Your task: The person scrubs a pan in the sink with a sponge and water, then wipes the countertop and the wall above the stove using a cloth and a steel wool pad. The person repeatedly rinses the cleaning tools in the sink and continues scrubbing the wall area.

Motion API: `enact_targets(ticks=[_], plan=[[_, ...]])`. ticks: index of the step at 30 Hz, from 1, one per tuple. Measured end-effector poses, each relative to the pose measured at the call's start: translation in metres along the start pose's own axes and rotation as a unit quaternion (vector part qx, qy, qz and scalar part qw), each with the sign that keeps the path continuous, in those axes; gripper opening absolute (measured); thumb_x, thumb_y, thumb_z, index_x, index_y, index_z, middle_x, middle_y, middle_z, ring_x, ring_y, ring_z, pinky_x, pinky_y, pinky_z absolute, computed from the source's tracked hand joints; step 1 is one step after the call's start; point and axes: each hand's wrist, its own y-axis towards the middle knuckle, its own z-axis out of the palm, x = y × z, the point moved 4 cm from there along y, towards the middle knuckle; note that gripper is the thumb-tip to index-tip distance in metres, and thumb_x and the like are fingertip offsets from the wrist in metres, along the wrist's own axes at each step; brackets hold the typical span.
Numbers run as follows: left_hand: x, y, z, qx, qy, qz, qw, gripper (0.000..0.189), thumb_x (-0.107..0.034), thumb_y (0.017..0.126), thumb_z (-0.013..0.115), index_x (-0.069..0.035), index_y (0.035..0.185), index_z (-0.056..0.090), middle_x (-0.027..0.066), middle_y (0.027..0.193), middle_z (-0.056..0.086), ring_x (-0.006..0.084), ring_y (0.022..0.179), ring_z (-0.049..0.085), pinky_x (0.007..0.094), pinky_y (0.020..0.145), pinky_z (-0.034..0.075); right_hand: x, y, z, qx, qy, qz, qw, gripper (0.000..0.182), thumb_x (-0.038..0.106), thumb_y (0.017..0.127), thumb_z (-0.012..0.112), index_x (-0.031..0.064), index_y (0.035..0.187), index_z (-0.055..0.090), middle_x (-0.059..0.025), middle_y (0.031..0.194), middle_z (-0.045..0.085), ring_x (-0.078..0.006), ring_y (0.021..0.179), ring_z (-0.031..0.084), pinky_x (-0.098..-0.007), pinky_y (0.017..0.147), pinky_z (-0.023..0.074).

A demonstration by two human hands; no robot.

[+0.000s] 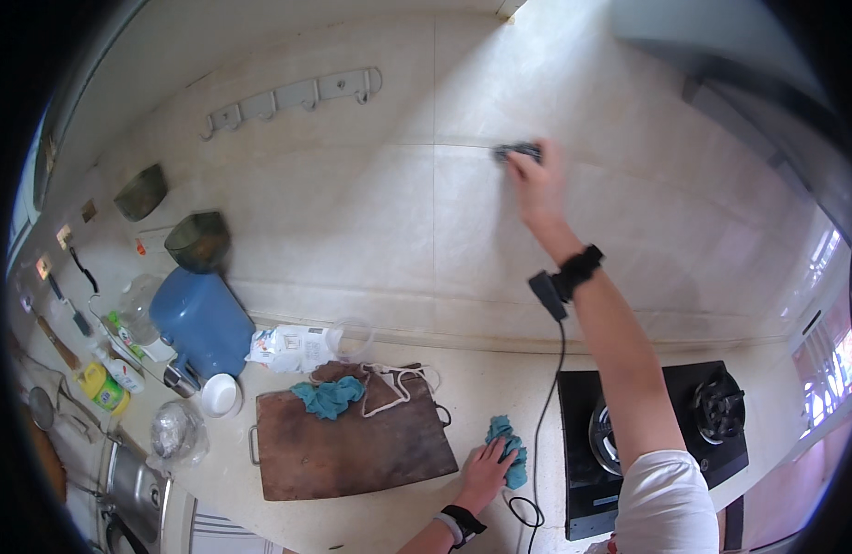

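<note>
My right hand [542, 181] is raised against the light tiled wall [370, 228], its fingers closed round a dark scouring pad [517, 151] that touches the tiles near a joint. Low in the view, my left hand [482, 471] rests on a crumpled teal cloth [509, 443] on the countertop, between the wooden cutting board and the gas stove; whether its fingers grip the cloth or only press on it is hard to tell. A black device with a cable [550, 294] is strapped to my right wrist.
A black gas stove [633, 500] lies under my right arm. On the cutting board [356, 450] are another teal cloth [329, 397] and a brown cloth with white cord. A blue jug [203, 322], a white bowl [221, 395] and bottles stand left. A hook rack [287, 98] hangs above; a sink [135, 488] is lower left.
</note>
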Motion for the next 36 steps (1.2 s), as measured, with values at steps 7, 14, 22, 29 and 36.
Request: enact_targets(ticks=[7, 14, 22, 29, 36], plan=[[-0.008, 0.007, -0.002, 0.005, -0.032, -0.004, 0.999, 0.073, -0.022, 0.071, 0.08, -0.019, 0.138, 0.053, 0.0166, 0.149, 0.041, 0.0305, 0.137, 0.043, 0.0411, 0.111, 0.033, -0.022, -0.005, -0.017, -0.01, -0.066, 0.015, 0.998, 0.013, -0.001, 0.074, 0.071, 0.0036, 0.085, 0.065, -0.016, 0.105, 0.056, -0.0363, 0.099, 0.052, -0.0443, 0.083, 0.0459], [-0.006, 0.007, 0.002, 0.016, -0.012, 0.003, 1.0, 0.073, -0.02, 0.069, 0.081, -0.019, 0.138, 0.055, 0.0177, 0.15, 0.04, 0.0312, 0.136, 0.044, 0.0413, 0.11, 0.034, -0.021, 0.013, -0.022, 0.048, -0.079, -0.067, 0.993, 0.014, 0.003, 0.073, 0.07, 0.0043, 0.084, 0.061, -0.0147, 0.103, 0.053, -0.0354, 0.1, 0.052, -0.0434, 0.085, 0.0458], [-0.013, 0.009, -0.006, 0.032, -0.043, -0.004, 0.999, 0.075, -0.016, 0.07, 0.08, -0.017, 0.14, 0.054, 0.0202, 0.151, 0.038, 0.0349, 0.138, 0.041, 0.0441, 0.111, 0.034, -0.182, -0.013, -0.167, -0.038, -0.278, 0.169, 0.945, 0.002, 0.007, 0.075, 0.069, 0.0075, 0.075, 0.067, -0.0143, 0.1, 0.056, -0.0348, 0.098, 0.051, -0.0448, 0.08, 0.0454], [-0.016, 0.013, -0.007, 0.073, -0.021, -0.012, 0.997, 0.079, -0.018, 0.07, 0.082, -0.018, 0.142, 0.051, 0.0209, 0.153, 0.034, 0.0357, 0.14, 0.037, 0.045, 0.114, 0.031, -0.099, 0.004, -0.092, 0.01, -0.15, 0.088, 0.985, 0.012, 0.003, 0.073, 0.069, 0.0024, 0.073, 0.057, -0.012, 0.099, 0.054, -0.0338, 0.1, 0.052, -0.0435, 0.082, 0.0462], [-0.014, 0.012, -0.002, 0.073, -0.009, -0.014, 0.997, 0.081, -0.02, 0.067, 0.083, -0.021, 0.142, 0.052, 0.0213, 0.151, 0.036, 0.0363, 0.139, 0.038, 0.0455, 0.113, 0.032, -0.238, -0.027, -0.203, -0.059, -0.226, 0.206, 0.95, 0.007, 0.007, 0.075, 0.067, 0.0017, 0.077, 0.064, -0.0176, 0.107, 0.053, -0.0384, 0.101, 0.051, -0.0491, 0.086, 0.0439]])
